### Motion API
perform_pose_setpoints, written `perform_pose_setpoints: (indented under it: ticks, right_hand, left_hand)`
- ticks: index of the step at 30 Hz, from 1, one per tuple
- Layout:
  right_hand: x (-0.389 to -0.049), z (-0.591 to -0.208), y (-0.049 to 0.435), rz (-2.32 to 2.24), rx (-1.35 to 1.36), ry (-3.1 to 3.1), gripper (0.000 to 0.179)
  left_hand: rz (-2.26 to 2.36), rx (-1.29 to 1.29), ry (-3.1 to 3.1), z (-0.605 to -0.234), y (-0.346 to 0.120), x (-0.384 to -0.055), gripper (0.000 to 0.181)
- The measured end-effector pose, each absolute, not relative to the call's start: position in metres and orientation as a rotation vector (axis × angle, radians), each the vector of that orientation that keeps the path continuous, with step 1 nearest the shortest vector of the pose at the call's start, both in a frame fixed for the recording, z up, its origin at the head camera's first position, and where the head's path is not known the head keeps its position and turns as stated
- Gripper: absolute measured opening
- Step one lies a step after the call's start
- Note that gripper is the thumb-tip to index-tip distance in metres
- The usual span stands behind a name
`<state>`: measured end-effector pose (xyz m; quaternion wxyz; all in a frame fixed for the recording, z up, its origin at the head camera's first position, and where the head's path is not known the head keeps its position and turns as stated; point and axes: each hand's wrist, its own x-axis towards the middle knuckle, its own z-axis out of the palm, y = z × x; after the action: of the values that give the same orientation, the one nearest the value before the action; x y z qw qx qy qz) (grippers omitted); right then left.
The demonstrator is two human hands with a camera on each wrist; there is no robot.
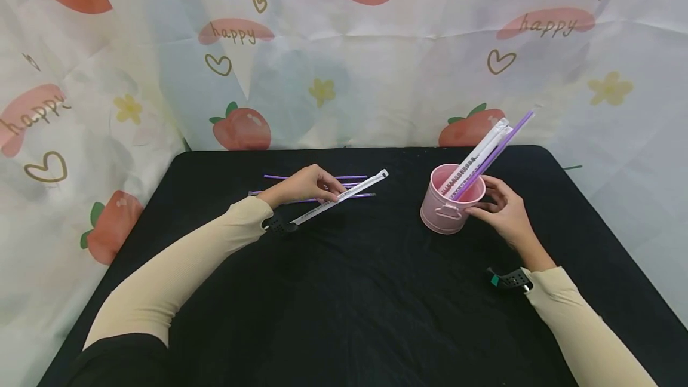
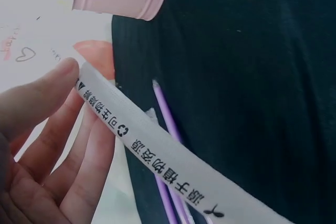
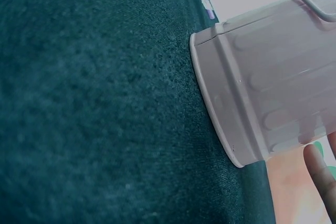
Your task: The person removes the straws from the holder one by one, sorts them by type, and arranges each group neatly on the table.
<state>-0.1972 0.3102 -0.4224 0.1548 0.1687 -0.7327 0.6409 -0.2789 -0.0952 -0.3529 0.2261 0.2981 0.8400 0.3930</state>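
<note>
– Which way does the wrapped straw (image 1: 361,187) point?
– Its long axis runs on a slant, from near left to far right. The far end reaches past the purple straws (image 1: 353,177), toward the side where the pink bucket (image 1: 433,211) stands.
– And the left hand (image 1: 312,185)?
– It pinches the wrapper between thumb and fingers, partway along. In the left wrist view the printed side shows, crossing over the purple straws. Whether the near end touches the black cloth (image 1: 344,297), I can't tell.
– How do the purple straws lie?
– Flat on the cloth at the far left, roughly left to right, partly hidden by that hand.
– What about the right hand (image 1: 505,211)?
– It holds the bucket at its right side near the rim, thumb on the near side, fingers bent round beyond it. The bucket stands upright at the far right.
– Anything inside it?
– White wrapped straws (image 1: 473,160) and a purple one (image 1: 504,143), side by side, sticking out above the rim. Their long axes lean up toward the far right.
</note>
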Motion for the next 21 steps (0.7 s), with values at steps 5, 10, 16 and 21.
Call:
perform_pose_setpoints:
  ticks: [5,10,16,21]
  right_hand:
    - [-0.198,-0.423,0.311,1.818,0.478,-2.113,0.066]
    - [-0.197,-0.423,0.310,1.816,0.475,-2.118,0.066]
    - [-0.198,-0.423,0.310,1.821,0.481,-2.105,0.067]
    - [-0.198,-0.423,0.311,1.819,0.483,-2.111,0.067]
  left_hand:
    - [1.037,0.832,2.291,-0.361,-0.103,-0.276,0.024]
    - [0.989,0.832,2.264,-0.372,-0.109,-0.274,0.021]
    - [0.897,0.850,2.256,-0.384,-0.112,-0.273,0.019]
    - [0.819,0.852,2.224,-0.395,-0.115,-0.273,0.017]
